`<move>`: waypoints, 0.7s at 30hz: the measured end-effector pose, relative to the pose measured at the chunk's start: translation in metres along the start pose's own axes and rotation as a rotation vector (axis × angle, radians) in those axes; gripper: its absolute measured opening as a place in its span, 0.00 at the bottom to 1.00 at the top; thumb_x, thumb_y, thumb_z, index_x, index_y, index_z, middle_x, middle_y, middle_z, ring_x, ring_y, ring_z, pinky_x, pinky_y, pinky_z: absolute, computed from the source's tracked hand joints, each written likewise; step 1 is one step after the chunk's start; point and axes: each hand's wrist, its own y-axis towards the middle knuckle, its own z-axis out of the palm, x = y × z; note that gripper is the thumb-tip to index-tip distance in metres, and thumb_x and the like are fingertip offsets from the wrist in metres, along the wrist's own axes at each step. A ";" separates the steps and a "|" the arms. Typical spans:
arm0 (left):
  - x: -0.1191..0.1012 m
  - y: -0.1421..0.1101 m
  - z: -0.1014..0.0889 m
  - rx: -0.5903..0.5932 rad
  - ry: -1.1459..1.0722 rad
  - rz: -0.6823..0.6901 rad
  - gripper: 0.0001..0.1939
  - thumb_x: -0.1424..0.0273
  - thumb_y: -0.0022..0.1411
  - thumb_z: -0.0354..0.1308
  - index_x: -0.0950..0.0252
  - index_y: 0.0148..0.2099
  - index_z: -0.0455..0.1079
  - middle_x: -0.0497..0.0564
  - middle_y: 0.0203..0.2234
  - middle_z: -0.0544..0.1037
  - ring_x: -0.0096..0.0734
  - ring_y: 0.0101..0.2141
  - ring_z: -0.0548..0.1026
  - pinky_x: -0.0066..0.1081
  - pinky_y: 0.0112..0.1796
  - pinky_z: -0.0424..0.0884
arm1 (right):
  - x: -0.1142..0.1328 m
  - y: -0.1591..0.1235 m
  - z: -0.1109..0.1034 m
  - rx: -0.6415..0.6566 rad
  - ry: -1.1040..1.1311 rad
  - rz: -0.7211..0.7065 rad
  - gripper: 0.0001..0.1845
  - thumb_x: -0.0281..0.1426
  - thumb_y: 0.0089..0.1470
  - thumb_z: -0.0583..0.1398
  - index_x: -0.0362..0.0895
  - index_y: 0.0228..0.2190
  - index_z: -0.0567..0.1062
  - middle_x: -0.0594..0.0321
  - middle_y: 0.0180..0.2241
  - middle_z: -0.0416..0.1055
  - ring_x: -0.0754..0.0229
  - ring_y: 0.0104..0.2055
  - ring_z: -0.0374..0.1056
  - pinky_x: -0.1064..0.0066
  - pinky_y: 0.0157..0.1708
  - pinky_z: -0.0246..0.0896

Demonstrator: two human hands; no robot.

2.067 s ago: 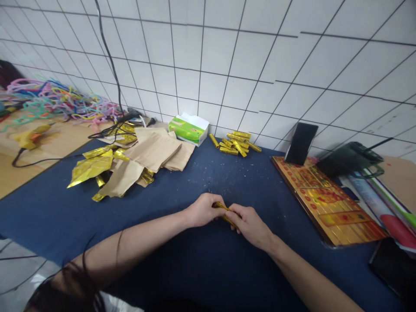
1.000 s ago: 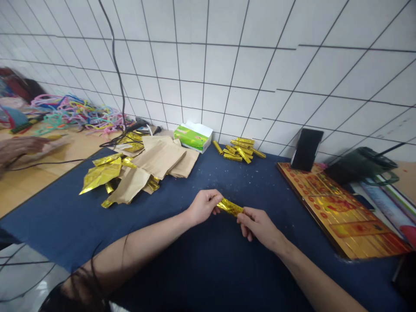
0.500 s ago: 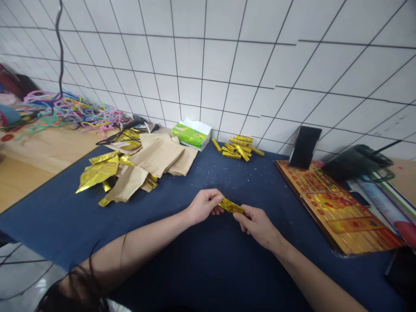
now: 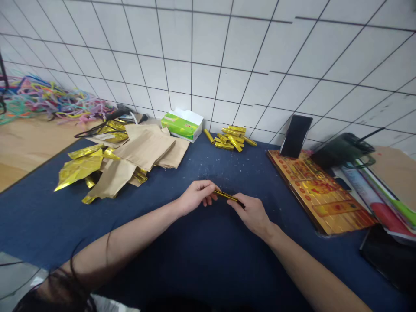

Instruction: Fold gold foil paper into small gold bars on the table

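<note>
Your left hand (image 4: 196,197) and your right hand (image 4: 251,215) are both closed in a pinch, fingers and thumbs grasping opposite ends of a thin gold-foil roll (image 4: 229,198). The roll spans the small gap between them, above the dark blue table cover (image 4: 201,268) and in front of your body, a hold that seems to give you control of both ends at once. It slants slightly down toward your right hand. Straight ahead, beyond your hands, sits a small heap of short gold-foil rolls (image 4: 230,138) against the white tiled wall (image 4: 208,56), with a green-and-white tissue box (image 4: 180,125) just beside it. Further left, a spread of brown kraft paper sheets (image 4: 146,147) overlaps crumpled gold foil sheets (image 4: 79,169), all within reach yet off to one side of your arms, and a black cable (image 4: 97,132) trails across the far edge. To your right, a black smartphone (image 4: 295,136) stands propped on a red-and-gold printed board (image 4: 320,195). Past the table's left edge, a tangle of multicoloured pipe cleaners (image 4: 48,102) lies on a pale wooden surface (image 4: 32,147).
</note>
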 end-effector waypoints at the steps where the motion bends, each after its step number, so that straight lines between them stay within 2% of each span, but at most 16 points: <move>1: -0.001 0.000 0.000 -0.003 -0.025 -0.004 0.21 0.55 0.54 0.54 0.71 0.35 0.68 0.49 0.22 0.72 0.20 0.19 0.68 0.21 0.19 0.63 | 0.000 0.000 0.000 -0.015 0.018 0.007 0.10 0.37 0.54 0.54 0.45 0.30 0.71 0.66 0.22 0.68 0.64 0.23 0.63 0.72 0.26 0.56; 5: -0.003 -0.001 0.001 -0.004 -0.076 0.022 0.15 0.62 0.53 0.56 0.70 0.37 0.68 0.47 0.22 0.70 0.21 0.20 0.69 0.24 0.21 0.66 | -0.001 -0.002 0.000 -0.045 0.178 0.044 0.18 0.38 0.50 0.57 0.44 0.42 0.68 0.66 0.26 0.68 0.66 0.21 0.62 0.72 0.25 0.60; 9: -0.001 -0.001 0.001 -0.003 -0.028 0.068 0.12 0.72 0.51 0.56 0.70 0.40 0.66 0.47 0.25 0.71 0.22 0.23 0.70 0.25 0.24 0.68 | -0.002 -0.001 0.000 -0.124 0.258 0.042 0.14 0.36 0.54 0.53 0.43 0.41 0.69 0.64 0.27 0.68 0.65 0.24 0.64 0.72 0.26 0.62; 11: 0.001 0.000 0.002 -0.002 0.013 0.081 0.15 0.75 0.51 0.54 0.70 0.44 0.63 0.47 0.26 0.71 0.21 0.23 0.70 0.25 0.25 0.69 | -0.002 -0.001 0.000 -0.210 0.174 -0.009 0.11 0.33 0.55 0.52 0.44 0.37 0.71 0.62 0.29 0.68 0.64 0.27 0.64 0.71 0.29 0.63; 14: 0.008 0.002 0.004 0.015 0.074 0.080 0.18 0.78 0.52 0.52 0.69 0.48 0.60 0.47 0.27 0.70 0.21 0.23 0.71 0.25 0.25 0.69 | 0.001 -0.002 0.001 -0.290 -0.003 -0.167 0.09 0.30 0.54 0.53 0.44 0.35 0.73 0.59 0.33 0.68 0.61 0.34 0.65 0.68 0.35 0.62; 18: 0.013 0.003 0.003 0.048 0.260 0.091 0.19 0.79 0.53 0.49 0.67 0.49 0.59 0.48 0.30 0.70 0.22 0.24 0.71 0.24 0.23 0.69 | 0.006 -0.004 0.005 -0.189 -0.238 -0.326 0.10 0.29 0.55 0.53 0.45 0.35 0.75 0.59 0.32 0.67 0.60 0.34 0.62 0.67 0.34 0.60; 21: 0.009 0.001 0.001 -0.027 0.604 0.181 0.19 0.79 0.53 0.49 0.65 0.48 0.62 0.51 0.37 0.69 0.24 0.29 0.72 0.26 0.26 0.71 | 0.007 -0.003 0.007 -0.107 -0.399 -0.345 0.11 0.30 0.55 0.53 0.47 0.37 0.75 0.59 0.30 0.66 0.61 0.32 0.59 0.68 0.31 0.57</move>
